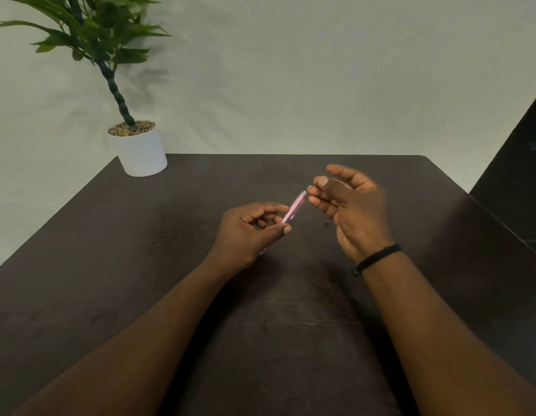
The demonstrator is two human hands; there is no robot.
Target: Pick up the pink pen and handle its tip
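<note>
Dark counter (140,265) spans your view; no writing legible on any surface. Potted plant (137,148) in white pot stands at far left corner, well apart from your hands. Your right hand (347,211): fingers loosely curled, thumb and forefinger pinching thin dark rod (311,187), blurred, identity unclear. Black band (376,259) on right wrist. Your left hand (248,232): fingers curled round pink pen (295,207), held above counter centre, tip tilted up toward right hand, just short of rod. No brand readable on pen.
</note>
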